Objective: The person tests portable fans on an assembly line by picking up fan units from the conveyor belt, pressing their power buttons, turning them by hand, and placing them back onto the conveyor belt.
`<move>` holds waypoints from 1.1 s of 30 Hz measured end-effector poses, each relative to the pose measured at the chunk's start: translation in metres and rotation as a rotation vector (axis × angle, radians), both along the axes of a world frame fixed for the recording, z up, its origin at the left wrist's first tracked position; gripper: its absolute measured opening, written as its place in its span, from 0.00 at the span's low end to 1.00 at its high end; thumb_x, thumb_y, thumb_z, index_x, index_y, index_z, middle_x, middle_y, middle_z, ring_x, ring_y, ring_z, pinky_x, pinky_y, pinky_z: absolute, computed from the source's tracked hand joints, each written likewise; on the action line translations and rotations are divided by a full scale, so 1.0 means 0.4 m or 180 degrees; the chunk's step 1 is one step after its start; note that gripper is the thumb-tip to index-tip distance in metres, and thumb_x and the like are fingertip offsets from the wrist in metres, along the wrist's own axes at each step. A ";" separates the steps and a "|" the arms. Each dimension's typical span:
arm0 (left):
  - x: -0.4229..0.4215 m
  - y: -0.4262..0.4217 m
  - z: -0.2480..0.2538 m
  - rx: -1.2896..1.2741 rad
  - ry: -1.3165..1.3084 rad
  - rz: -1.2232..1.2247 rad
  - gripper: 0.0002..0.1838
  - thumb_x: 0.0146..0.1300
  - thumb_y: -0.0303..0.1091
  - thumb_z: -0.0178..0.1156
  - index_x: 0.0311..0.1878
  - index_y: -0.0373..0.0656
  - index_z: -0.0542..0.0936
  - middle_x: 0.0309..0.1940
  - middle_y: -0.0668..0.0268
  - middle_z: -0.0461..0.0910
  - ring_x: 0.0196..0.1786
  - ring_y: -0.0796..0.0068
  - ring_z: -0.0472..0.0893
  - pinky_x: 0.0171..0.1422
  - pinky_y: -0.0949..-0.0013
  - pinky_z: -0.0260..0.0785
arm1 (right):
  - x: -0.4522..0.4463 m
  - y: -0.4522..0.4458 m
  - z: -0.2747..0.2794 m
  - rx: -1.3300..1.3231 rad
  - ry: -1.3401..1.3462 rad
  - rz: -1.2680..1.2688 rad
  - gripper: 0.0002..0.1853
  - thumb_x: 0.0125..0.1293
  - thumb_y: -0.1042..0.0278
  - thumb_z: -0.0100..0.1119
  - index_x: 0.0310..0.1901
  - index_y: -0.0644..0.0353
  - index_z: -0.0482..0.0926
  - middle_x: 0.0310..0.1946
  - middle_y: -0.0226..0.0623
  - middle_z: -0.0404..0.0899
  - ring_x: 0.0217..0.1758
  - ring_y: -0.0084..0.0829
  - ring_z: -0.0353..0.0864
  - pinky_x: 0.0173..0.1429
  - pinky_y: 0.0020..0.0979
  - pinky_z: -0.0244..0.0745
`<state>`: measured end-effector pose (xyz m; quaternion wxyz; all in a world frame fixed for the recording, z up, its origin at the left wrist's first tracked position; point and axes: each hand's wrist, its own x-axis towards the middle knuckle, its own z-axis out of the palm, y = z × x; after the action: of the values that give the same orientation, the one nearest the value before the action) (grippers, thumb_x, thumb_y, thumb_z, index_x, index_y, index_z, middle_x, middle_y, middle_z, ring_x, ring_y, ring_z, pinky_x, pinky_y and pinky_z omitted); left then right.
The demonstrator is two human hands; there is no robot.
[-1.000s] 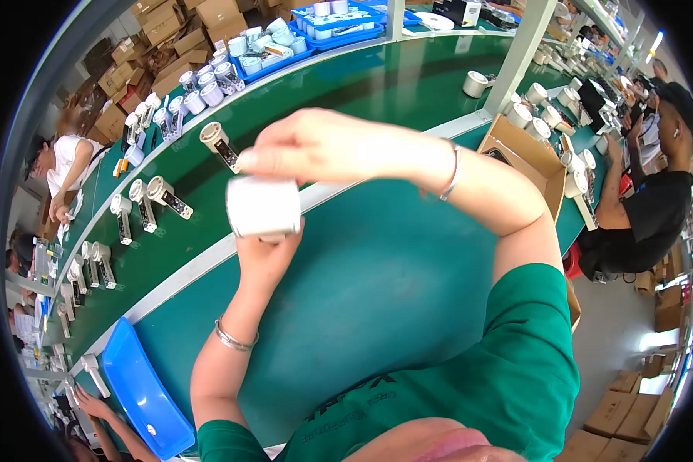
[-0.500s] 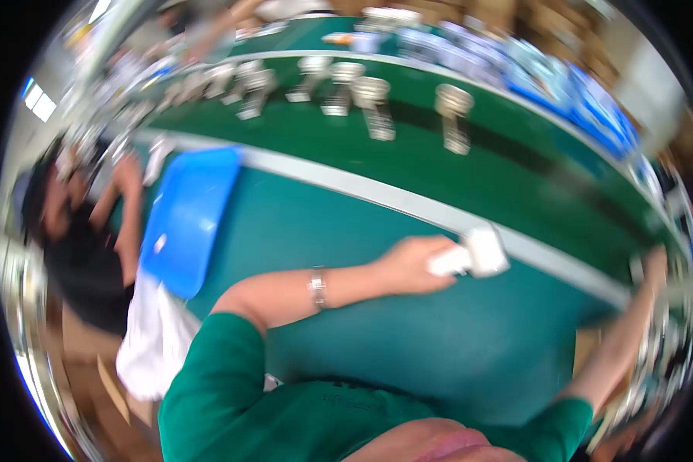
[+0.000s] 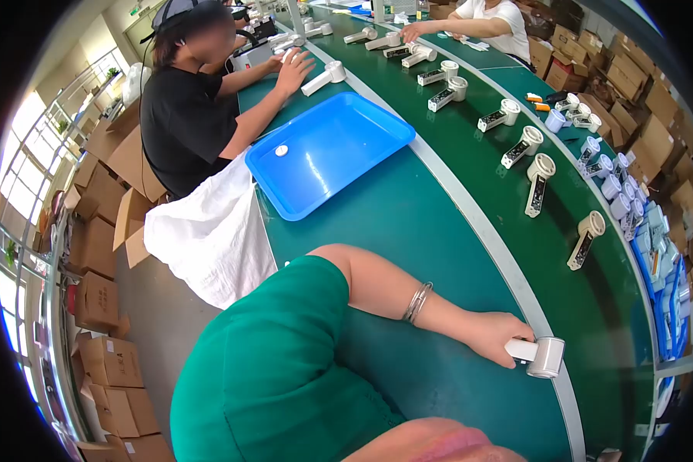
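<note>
My left hand (image 3: 503, 337), with a silver bracelet on its wrist, is closed around the handle of a white handheld unit (image 3: 547, 357). The unit has a short, round, drum-like head, which overlaps the grey rail (image 3: 508, 277) of the green bench in this view. Whether it touches the rail I cannot tell. Beyond the rail, several similar units lie in a row on the dark green belt (image 3: 631, 323). The nearest one (image 3: 587, 240) has its handle open, with a dark board inside. My right hand is out of view.
A blue tray (image 3: 339, 154) with a small white round part (image 3: 282, 150) lies on the bench. White cloth (image 3: 208, 231) hangs beside it. A co-worker in black (image 3: 185, 115) sits at left; another person (image 3: 504, 23) works across the belt. Cardboard boxes (image 3: 100, 300) line the floor.
The view has swung left, bringing the co-worker and tray further in. My right arm has left the picture. My left hand still holds the white unit, now lower right in view.
</note>
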<state>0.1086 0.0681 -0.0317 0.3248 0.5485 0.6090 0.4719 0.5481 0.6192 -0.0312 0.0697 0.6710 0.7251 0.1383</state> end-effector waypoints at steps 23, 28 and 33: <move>-0.012 0.008 -0.006 -0.0018 -0.0423 -0.0079 0.20 0.55 0.38 0.63 0.48 0.38 0.74 0.38 0.57 0.79 0.39 0.63 0.80 0.43 0.64 0.72 | -0.031 0.053 0.055 -0.0359 0.1564 0.1435 0.29 0.48 0.71 0.62 0.55 0.69 0.71 0.49 0.54 0.77 0.53 0.46 0.77 0.57 0.40 0.71; -0.017 0.042 -0.054 0.0504 -0.1017 0.0133 0.17 0.61 0.37 0.62 0.49 0.39 0.74 0.32 0.65 0.80 0.37 0.80 0.79 0.42 0.71 0.72 | -0.314 -0.252 0.227 -0.1313 0.2117 0.2876 0.40 0.42 0.71 0.64 0.60 0.72 0.63 0.51 0.43 0.71 0.56 0.34 0.72 0.61 0.33 0.67; -0.017 0.040 -0.020 0.0552 -0.1810 0.0332 0.13 0.66 0.36 0.57 0.50 0.41 0.73 0.32 0.69 0.80 0.33 0.85 0.76 0.37 0.78 0.69 | -0.599 -0.915 0.381 -0.0934 0.1182 0.3814 0.28 0.35 0.67 0.67 0.44 0.61 0.75 0.34 0.47 0.77 0.40 0.45 0.79 0.46 0.36 0.74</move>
<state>0.1018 0.0839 -0.0397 0.4097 0.3880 0.4784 0.6728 0.3086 0.2534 0.1213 -0.0554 0.1459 0.9855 -0.0659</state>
